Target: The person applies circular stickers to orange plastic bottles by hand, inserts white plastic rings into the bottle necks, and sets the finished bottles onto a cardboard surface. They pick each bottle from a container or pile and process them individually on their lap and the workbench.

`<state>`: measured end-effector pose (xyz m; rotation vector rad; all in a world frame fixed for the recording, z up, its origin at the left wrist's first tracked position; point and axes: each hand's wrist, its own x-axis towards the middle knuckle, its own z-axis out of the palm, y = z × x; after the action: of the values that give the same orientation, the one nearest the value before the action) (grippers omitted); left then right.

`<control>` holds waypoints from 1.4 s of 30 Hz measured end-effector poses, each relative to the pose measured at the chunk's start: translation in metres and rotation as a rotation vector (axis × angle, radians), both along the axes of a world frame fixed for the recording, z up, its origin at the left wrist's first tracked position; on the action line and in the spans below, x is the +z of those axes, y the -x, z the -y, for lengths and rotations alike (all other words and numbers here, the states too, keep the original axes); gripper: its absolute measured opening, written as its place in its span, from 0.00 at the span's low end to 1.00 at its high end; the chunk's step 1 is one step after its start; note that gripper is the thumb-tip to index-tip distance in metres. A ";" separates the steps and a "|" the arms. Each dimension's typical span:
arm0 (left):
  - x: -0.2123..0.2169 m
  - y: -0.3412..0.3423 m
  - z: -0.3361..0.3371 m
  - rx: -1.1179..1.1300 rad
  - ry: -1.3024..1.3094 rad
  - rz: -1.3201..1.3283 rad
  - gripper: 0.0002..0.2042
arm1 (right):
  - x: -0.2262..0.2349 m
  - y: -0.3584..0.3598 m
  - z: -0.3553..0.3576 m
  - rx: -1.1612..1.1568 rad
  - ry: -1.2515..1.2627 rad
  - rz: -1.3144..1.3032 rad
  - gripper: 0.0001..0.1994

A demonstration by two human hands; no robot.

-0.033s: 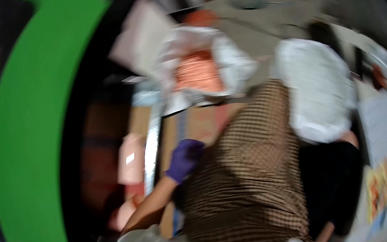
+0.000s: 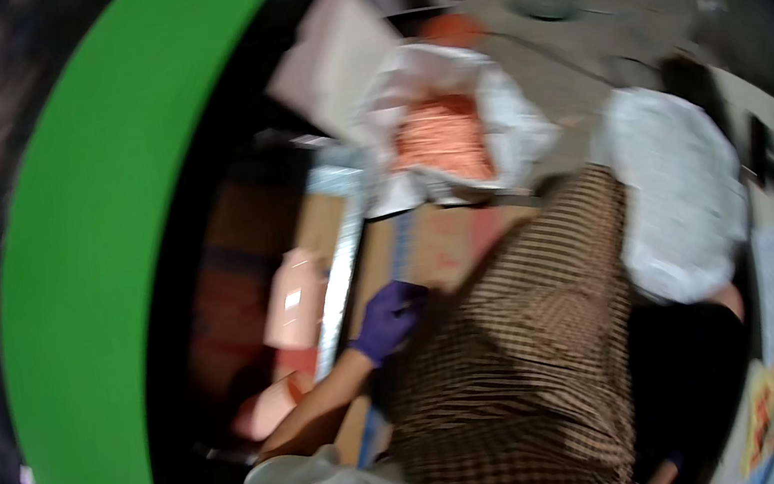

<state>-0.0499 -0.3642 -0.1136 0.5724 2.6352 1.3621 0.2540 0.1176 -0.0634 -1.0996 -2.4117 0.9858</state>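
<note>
My left hand (image 2: 388, 323), in a purple glove, is over a brown cardboard surface (image 2: 423, 246), close to the edge of the checked brown apron (image 2: 524, 342) on my lap. Its fingers look curled closed, but blur hides whether anything is in them. Just left of it runs a shiny metal-like strip (image 2: 337, 275). Beyond that lie a pale pink, rounded, bottle-like piece (image 2: 295, 302) and a second pink, cup-like piece (image 2: 271, 407) beside my forearm. My right hand cannot be made out; a bit of skin shows at the bottom edge, right of the apron.
Ahead stands an open white sack (image 2: 510, 121) with a stack of orange pieces (image 2: 444, 142). A filled white plastic bag (image 2: 678, 191) is at the right. A broad green band (image 2: 96, 258) curves down the left. Printed papers (image 2: 772, 404) lie at the far right.
The whole scene has shifted right in the picture, as the view turned. My left hand stays at the same place over the cardboard.
</note>
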 end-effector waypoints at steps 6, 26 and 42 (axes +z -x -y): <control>-0.095 -0.136 0.249 0.650 0.688 -0.027 0.11 | 0.017 0.019 0.017 0.251 -0.009 0.217 0.15; 0.019 -0.049 0.167 -0.666 1.789 0.716 0.26 | 0.089 -0.030 0.017 0.554 0.028 0.711 0.15; 0.095 0.050 -0.009 -0.175 0.288 -0.730 0.08 | 0.076 0.216 0.090 0.890 0.473 -0.613 0.65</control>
<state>-0.1003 -0.3547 -0.0185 1.4335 3.1196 0.7891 0.0385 0.0274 0.0122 0.2857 -2.1323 1.8769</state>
